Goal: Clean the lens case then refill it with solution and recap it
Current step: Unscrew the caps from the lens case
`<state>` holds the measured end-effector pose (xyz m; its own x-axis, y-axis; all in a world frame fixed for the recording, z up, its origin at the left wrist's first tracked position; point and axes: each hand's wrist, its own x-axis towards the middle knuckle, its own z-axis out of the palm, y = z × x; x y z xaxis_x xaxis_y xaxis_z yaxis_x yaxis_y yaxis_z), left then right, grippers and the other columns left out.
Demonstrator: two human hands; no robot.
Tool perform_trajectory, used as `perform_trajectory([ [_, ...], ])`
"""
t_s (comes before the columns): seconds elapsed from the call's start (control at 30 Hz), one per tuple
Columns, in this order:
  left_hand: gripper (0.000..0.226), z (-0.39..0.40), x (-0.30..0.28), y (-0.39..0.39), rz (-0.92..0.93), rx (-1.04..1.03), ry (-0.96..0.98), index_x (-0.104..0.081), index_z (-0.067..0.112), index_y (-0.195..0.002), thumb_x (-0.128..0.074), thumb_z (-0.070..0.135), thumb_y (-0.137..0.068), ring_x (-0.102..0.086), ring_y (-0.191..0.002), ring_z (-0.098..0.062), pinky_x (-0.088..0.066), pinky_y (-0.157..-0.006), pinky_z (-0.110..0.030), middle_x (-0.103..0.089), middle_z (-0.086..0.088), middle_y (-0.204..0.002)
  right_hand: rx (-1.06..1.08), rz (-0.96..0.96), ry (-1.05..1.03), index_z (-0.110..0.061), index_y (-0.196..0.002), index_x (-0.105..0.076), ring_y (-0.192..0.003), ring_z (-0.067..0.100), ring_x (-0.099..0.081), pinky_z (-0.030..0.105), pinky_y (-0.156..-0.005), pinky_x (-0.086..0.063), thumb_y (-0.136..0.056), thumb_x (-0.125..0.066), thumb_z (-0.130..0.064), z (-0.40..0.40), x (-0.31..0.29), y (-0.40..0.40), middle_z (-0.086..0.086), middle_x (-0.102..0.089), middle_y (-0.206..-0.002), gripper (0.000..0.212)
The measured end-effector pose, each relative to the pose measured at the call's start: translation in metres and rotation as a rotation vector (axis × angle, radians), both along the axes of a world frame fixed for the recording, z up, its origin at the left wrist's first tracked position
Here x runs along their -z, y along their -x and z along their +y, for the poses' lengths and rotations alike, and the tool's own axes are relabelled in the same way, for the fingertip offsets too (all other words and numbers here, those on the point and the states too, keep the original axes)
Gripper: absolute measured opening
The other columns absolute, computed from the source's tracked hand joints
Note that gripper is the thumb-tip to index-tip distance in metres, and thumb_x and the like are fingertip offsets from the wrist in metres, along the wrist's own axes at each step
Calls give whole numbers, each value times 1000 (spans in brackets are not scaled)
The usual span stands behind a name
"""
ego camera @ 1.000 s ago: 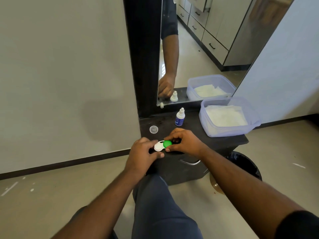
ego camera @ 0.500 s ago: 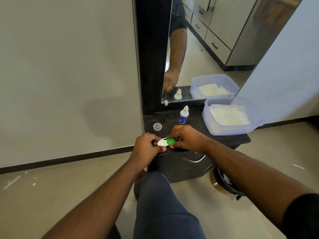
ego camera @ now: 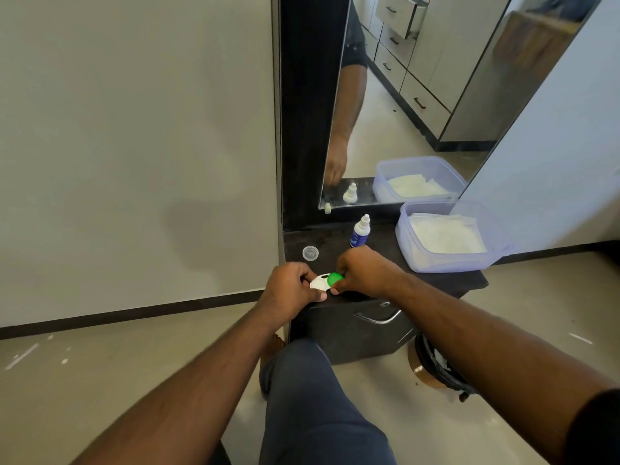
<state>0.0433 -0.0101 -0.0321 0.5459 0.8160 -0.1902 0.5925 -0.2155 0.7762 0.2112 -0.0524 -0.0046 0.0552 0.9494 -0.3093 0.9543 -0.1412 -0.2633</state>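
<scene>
Steadying the lens case [ego camera: 319,283] at frame centre, the left hand [ego camera: 291,287] grips it while the right hand [ego camera: 364,271] pinches the green cap [ego camera: 334,278], probably twisting it.

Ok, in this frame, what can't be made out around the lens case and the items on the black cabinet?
- Lens case, head view: the left hand covers its left end; whether that well is capped is hidden.
- Green cap: the right hand pinches it; whether it is screwed tight or loose cannot be told.
- Solution bottle: label too small to read.
- Bin on the floor: partly hidden by the right forearm.
</scene>
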Motion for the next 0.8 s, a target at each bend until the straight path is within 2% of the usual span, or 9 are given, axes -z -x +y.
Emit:
perform_trajectory([
  [0.13, 27, 2, 2, 0, 8, 20, -5, -71, 15, -92, -83, 19, -69, -59, -68, -13, -46, -58, -23, -68, -2, -80, -76, -100, 22, -8, -104, -63, -82, 17, -57, 26, -71, -45, -81, -70, -34, 6, -5, 6, 8, -66, -100, 35],
  [0.33, 28, 5, 6, -2, -16, 28, 4, -71, 12, -93, -83, 16, -68, -57, -67, -13, -45, -59, -21, -69, -7, -82, -276, -198, 63, -8, -107, -64, -85, 16, -55, 26, -70, -38, -88, -61, -38, 9, -10, 0, 8, -64, -104, 36],
  [0.5, 26, 5, 4, 1, -18, 35, 11, -71, 11, -90, -84, 15, -68, -57, -64, -10, -43, -55, -19, -68, -3, -78, -412, -199, 95, -13, -120, -60, -102, 19, -57, 24, -78, -37, -90, -57, -40, 9, -16, -5, 7, -61, -115, 40],
  [0.6, 27, 2, 1, 1, -12, 51, 23, -70, 10, -88, -85, 15, -66, -56, -63, -10, -48, -58, -25, -68, -3, -77, -380, -225, 122, -14, -114, -63, -88, 12, -54, 23, -71, -37, -88, -59, -44, 10, -18, -3, 4, -64, -110, 40],
  [0.67, 27, 3, -3, 0, 13, 56, 18, -70, 11, -88, -85, 17, -65, -61, -67, -14, -52, -64, -31, -69, -3, -79, -271, -199, 101, -16, -96, -64, -78, 12, -52, 26, -66, -38, -87, -57, -51, 7, -20, -2, 3, -66, -100, 37],
  [0.7, 28, 4, -4, 0, 23, 53, 17, -70, 12, -87, -86, 18, -65, -61, -68, -15, -53, -65, -32, -69, -3, -79, -213, -200, 87, -19, -88, -58, -76, 14, -52, 28, -65, -40, -87, -53, -54, 5, -19, 0, 3, -66, -96, 36],
  [0.73, 28, 4, -5, 0, 28, 51, 16, -70, 12, -87, -86, 19, -65, -61, -68, -15, -53, -65, -32, -69, -3, -79, -172, -217, 74, -20, -87, -53, -75, 15, -52, 29, -65, -41, -88, -49, -56, 3, -17, 1, 3, -64, -94, 36],
  [0.8, 28, 5, -7, -1, 29, 54, 5, -70, 13, -86, -86, 20, -65, -59, -65, -12, -51, -63, -30, -69, -2, -78, -124, -242, 67, -20, -97, -50, -75, 16, -51, 31, -65, -40, -89, -45, -58, -1, -14, 3, 2, -61, -93, 39],
])
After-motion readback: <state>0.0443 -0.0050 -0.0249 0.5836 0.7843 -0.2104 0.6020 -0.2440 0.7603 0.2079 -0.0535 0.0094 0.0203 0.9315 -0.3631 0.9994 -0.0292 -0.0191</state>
